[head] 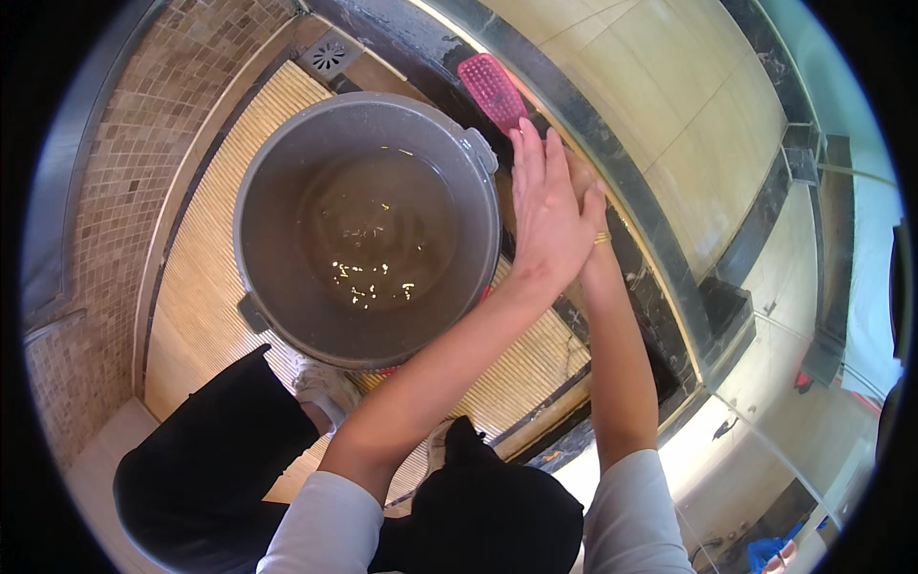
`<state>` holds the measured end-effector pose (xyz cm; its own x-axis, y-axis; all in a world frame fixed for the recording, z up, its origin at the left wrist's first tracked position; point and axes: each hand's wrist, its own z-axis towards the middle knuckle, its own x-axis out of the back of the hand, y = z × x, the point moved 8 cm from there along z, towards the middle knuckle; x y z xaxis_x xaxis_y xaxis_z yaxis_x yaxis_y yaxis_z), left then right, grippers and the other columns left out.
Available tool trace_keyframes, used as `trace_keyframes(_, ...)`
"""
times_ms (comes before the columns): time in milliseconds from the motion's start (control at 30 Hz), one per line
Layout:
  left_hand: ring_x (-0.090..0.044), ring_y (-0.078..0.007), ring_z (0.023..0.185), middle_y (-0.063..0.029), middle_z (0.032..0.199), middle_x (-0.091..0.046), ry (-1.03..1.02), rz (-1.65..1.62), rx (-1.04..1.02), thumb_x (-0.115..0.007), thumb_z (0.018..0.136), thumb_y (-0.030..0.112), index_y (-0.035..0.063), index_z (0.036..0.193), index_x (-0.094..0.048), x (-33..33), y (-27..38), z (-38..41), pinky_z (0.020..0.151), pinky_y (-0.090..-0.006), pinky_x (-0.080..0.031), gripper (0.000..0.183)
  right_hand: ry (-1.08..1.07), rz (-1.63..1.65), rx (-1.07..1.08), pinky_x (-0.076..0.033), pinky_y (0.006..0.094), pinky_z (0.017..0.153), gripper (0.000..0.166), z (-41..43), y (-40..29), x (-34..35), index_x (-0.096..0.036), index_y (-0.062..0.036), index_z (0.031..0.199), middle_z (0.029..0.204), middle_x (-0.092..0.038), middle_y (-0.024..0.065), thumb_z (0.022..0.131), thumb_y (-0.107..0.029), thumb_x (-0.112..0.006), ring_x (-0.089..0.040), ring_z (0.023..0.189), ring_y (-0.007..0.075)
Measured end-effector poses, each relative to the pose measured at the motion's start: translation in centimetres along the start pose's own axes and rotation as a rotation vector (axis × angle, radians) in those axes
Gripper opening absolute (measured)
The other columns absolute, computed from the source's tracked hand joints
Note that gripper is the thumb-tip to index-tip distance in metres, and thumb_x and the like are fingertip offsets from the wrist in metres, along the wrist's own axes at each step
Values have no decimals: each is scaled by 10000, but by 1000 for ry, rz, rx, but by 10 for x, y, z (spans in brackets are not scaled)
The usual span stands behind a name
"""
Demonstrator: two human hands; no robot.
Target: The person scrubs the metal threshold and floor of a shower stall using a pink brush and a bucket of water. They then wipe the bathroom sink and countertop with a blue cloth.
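My left hand lies across my right hand, fingers stretched out with gaps between some of them. Most of my right hand is hidden beneath it; a thin yellow band circles that wrist. Just beyond my left fingertips is a pink plastic brush-like object with a dotted face. Its near end meets the fingertips, and whether a hand grips it cannot be told. Left of both hands stands a large round grey plastic tub. Murky brownish water with bright glints fills its lower part.
Ribbed tan floor tiles lie under the tub. A metal floor drain sits in the far corner. Along the right runs a dark stone ledge with a pale edge. Small brown mosaic tiles face the left wall. A white shoe is close to the tub.
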<state>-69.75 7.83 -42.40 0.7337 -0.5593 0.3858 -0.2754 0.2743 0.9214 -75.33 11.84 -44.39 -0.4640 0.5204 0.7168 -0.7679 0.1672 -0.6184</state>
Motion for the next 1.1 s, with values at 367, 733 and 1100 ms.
trace_keyframes(367,-83,-409,1311,-311,1392,-82,14,-178,94,-498,829,198,-120,1323,-118,3,-14,-18,1077,-388,-123,699,-29,-180,-101,-441,394,505,170,-15,-17,4,-515,-50,895,688,-568,153,833,-193,-448,-570,608,332)
trace_keyframes(733,-159,-338,1316,-239,1431,-29,-28,-238,85,-527,804,142,-111,1322,-161,-6,-23,-37,1051,-349,-206,683,4,-209,-60,-432,372,471,123,-26,-19,-5,-454,-40,791,675,-546,136,799,-156,-494,-555,575,296)
trace_keyframes(1100,-97,-382,1320,-277,1418,-2,-77,-282,154,-591,775,171,-85,1323,-192,-27,-31,-56,1055,-379,-181,725,-96,-391,-241,-452,396,507,303,-77,5,-9,-483,-119,1096,773,-539,106,799,-176,-496,-561,673,304)
